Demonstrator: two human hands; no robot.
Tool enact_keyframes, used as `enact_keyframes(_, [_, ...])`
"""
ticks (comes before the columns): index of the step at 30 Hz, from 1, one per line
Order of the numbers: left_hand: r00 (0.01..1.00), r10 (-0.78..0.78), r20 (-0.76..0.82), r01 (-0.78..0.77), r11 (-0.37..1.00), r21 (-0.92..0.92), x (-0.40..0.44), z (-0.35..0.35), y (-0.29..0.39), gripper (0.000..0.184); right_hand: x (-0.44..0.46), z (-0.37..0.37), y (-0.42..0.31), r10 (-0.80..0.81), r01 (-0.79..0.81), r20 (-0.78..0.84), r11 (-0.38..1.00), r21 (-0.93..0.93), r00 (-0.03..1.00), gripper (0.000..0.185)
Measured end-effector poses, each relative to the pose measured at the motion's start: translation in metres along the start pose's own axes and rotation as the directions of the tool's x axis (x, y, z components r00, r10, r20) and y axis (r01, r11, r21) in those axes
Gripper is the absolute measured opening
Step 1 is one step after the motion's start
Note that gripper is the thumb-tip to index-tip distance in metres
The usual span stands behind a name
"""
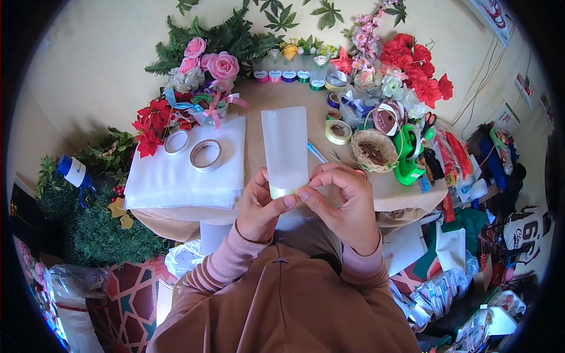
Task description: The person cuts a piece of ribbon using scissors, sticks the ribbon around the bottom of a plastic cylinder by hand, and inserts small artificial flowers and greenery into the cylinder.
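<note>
Between both hands stands a rolled sleeve of translucent white sheet (pixel 285 144), upright, with a pale yellow ribbon band (pixel 281 191) around its lower end. My left hand (pixel 259 206) is closed on the sleeve's lower left side, its thumb pressed against the band. On the other side my right hand (pixel 341 197) pinches the lower right edge at the band, thumb and forefinger together. Whether it grips the ribbon's end is too small to tell. A blue-white pen (pixel 317 152) lies just behind the right hand.
A stack of translucent sheets (pixel 182 176) bears two tape rolls (pixel 206 155). To the right are a wicker basket (pixel 375 150), ribbon rolls (pixel 338 132) and a green tape dispenser (pixel 407 156). Artificial flowers (pixel 222 66) and several small ribbon-banded flower holders (pixel 288 70) line the table's back.
</note>
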State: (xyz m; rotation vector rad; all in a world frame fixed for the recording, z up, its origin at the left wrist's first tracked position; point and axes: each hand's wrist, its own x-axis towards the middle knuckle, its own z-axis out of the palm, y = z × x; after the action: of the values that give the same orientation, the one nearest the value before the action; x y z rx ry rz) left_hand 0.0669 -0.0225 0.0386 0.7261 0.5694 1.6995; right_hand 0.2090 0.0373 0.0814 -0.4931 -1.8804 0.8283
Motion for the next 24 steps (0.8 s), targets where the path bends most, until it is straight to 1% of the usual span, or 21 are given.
enact_keyframes(5, [1.000, -0.001, 0.000, 0.001, 1.000, -0.001, -0.0002, 0.0006, -0.0001, 0.035, -0.0003, 0.0001, -0.0007, 0.009, -0.009, 0.002, 1.000, -0.011, 1.000, 0.016])
enact_keyframes(9, [1.000, -0.012, 0.025, 0.014, 0.998, -0.062, -0.0018, -0.0024, -0.0025, 0.041, -0.0003, -0.0024, -0.0008, 0.011, -0.012, 0.040, 1.000, 0.019, 0.999, 0.015])
enact_keyframes(11, [0.999, -0.015, 0.038, 0.019, 0.995, -0.094, -0.0021, -0.0025, -0.0020, 0.045, -0.0009, -0.0050, 0.0003, 0.043, -0.056, 0.079, 0.985, 0.163, 0.996, 0.014])
enact_keyframes(12, [0.998, -0.037, 0.059, 0.042, 0.994, -0.103, -0.0020, -0.0022, -0.0007, 0.049, -0.0010, -0.0060, -0.0004, 0.043, -0.056, 0.079, 0.985, 0.163, 0.996, 0.014])
enact_keyframes(13, [0.995, -0.058, 0.082, 0.067, 0.992, -0.111, -0.0016, -0.0021, -0.0001, 0.053, -0.0011, -0.0073, -0.0015, 0.068, -0.088, 0.098, 0.974, 0.209, 0.993, 0.013])
enact_keyframes(14, [0.995, -0.060, 0.083, 0.069, 0.991, -0.111, -0.0015, -0.0020, 0.0000, 0.053, -0.0015, -0.0082, -0.0022, 0.093, -0.121, 0.118, 0.960, 0.254, 0.989, 0.012])
enact_keyframes(15, [0.993, -0.066, 0.100, 0.078, 0.990, -0.118, -0.0015, -0.0020, 0.0000, 0.055, -0.0020, -0.0088, -0.0020, 0.094, -0.121, 0.117, 0.960, 0.254, 0.989, 0.012])
enact_keyframes(17, [0.991, -0.072, 0.117, 0.087, 0.988, -0.124, -0.0018, -0.0027, -0.0001, 0.057, -0.0029, -0.0093, -0.0013, 0.127, -0.166, 0.142, 0.935, 0.315, 0.982, 0.011])
enact_keyframes(21, [0.990, -0.072, 0.124, 0.087, 0.989, -0.120, -0.0023, -0.0027, 0.0000, 0.059, -0.0032, -0.0087, -0.0013, 0.115, -0.155, 0.136, 0.930, 0.333, 0.984, 0.010])
enact_keyframes(24, [0.990, -0.076, 0.119, 0.090, 0.988, -0.123, -0.0026, -0.0027, 0.0002, 0.058, -0.0031, -0.0084, -0.0019, 0.137, -0.180, 0.146, 0.922, 0.342, 0.980, 0.010])
